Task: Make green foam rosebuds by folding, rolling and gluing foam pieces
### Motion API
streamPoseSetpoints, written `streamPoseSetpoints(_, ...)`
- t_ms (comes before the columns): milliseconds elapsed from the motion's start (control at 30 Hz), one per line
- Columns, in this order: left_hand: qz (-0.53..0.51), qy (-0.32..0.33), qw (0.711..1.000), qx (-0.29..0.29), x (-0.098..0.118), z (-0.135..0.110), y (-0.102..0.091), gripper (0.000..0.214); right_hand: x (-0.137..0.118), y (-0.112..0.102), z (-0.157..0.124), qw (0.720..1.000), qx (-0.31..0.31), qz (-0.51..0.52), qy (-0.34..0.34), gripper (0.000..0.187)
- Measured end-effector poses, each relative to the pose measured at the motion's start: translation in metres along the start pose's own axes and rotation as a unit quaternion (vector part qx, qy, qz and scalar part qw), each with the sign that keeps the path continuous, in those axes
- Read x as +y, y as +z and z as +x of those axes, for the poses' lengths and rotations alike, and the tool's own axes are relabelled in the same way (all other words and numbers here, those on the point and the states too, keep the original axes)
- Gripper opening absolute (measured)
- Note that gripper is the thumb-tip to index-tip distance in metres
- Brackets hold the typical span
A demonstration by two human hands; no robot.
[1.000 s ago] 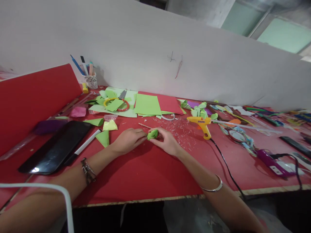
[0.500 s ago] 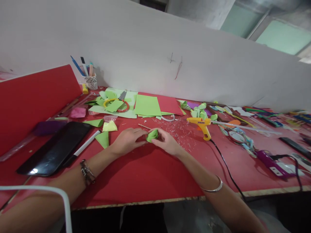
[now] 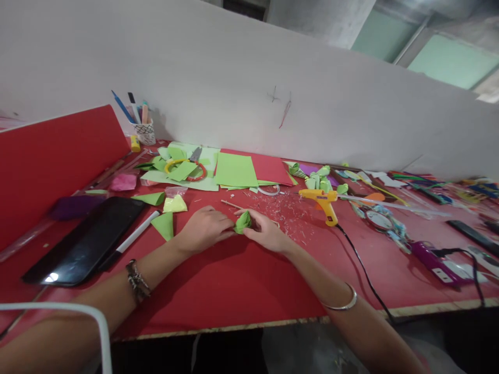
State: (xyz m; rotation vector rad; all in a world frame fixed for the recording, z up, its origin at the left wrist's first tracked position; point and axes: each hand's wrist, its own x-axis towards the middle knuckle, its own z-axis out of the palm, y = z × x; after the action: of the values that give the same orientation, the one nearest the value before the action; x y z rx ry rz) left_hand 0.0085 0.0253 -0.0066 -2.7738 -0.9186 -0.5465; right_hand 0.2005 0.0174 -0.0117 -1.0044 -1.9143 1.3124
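Note:
A small folded green paper piece [image 3: 243,222], with ridged layers like a bud or leaf, is between my hands just over the red table [image 3: 241,280]. My right hand [image 3: 268,232] pinches it from the right, thumb below and fingers above. From the left, my left hand [image 3: 205,227] closes its fingertips on the piece's lower left end; the hand's back hides part of that grip. Beyond the fingers lies a thin wooden stick [image 3: 231,204]. Two green paper cones [image 3: 163,226] [image 3: 150,198] rest left of my left hand.
A yellow glue gun [image 3: 322,200] with its black cord lies to the right. Scissors [image 3: 191,165] and green paper sheets [image 3: 236,170] are at the back. On the left are a black phone [image 3: 86,241], a marker [image 3: 132,239] and a pen cup [image 3: 144,132]. A white cable [image 3: 97,314] crosses the lower left.
The green paper piece has turned more upright between my fingers. My left fingers have closed in on its left end, while my right hand keeps its hold.

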Motion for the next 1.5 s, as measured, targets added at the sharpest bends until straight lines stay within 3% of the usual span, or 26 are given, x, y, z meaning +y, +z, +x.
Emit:
streamPoseSetpoints(300, -0.02, -0.013, 1.0, -0.019, 0.0001, -0.0001, 0.0015, 0.024, -0.0017, 0.0021, -0.0004, 1.0, 0.006, -0.002, -0.007, 0.049)
streamPoseSetpoints(400, -0.103, -0.065, 0.992, -0.013, 0.0018, -0.0002, 0.0025, 0.022, -0.0023, 0.0016, -0.0002, 0.999, 0.032, -0.015, -0.009, 0.045)
streamPoseSetpoints(533, -0.238, -0.132, 0.962, 0.016, 0.0047, 0.0009, 0.001, 0.024, -0.0019, 0.0, 0.0008, 0.997, 0.077, -0.024, -0.013, 0.042)
streamPoseSetpoints(733, -0.273, -0.169, 0.947, 0.024, 0.0032, 0.0038, 0.0, 0.018, -0.0034, 0.0002, -0.0003, 0.998, 0.064, -0.02, -0.017, 0.038)
streamPoseSetpoints(1100, -0.243, -0.167, 0.955, 0.034, -0.0001, 0.0022, 0.0028, 0.017, 0.0018, 0.0004, 0.0013, 0.991, 0.072, -0.086, -0.072, 0.034)
streamPoseSetpoints(1300, -0.253, -0.121, 0.96, 0.026, -0.0016, 0.0014, 0.0028, 0.02, 0.0006, -0.0011, 0.0007, 0.989, 0.078, -0.099, -0.074, 0.036)
streamPoseSetpoints(1500, -0.284, -0.125, 0.95, 0.026, 0.0013, 0.0014, 0.0003, 0.016, -0.0011, -0.0006, 0.0007, 0.992, 0.067, -0.083, -0.069, 0.035)
